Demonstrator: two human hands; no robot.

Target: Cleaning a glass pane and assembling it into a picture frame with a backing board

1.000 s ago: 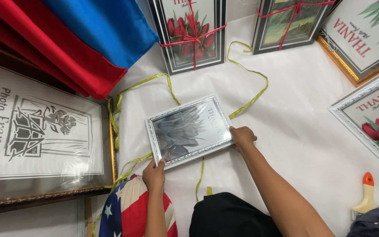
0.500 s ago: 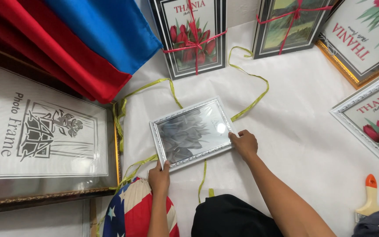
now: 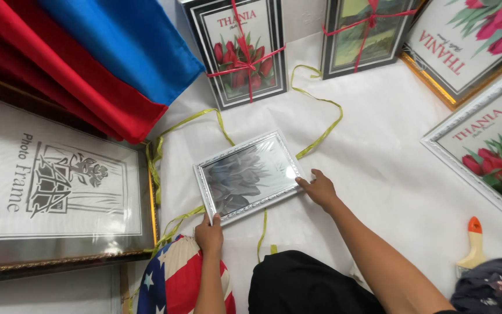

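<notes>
Silver-framed picture point(image 3: 250, 176) lies flat on white sheet point(image 3: 379, 174), over a loose yellow-green ribbon point(image 3: 321, 125). Left hand point(image 3: 209, 232) pinches its near corner; right hand point(image 3: 319, 188) presses fingers on the right edge; hands apart. Judgement: ribbon placed beneath but not yet tied. Beyond, two frames point(image 3: 242, 49) stand already bound in red ribbon.
</notes>
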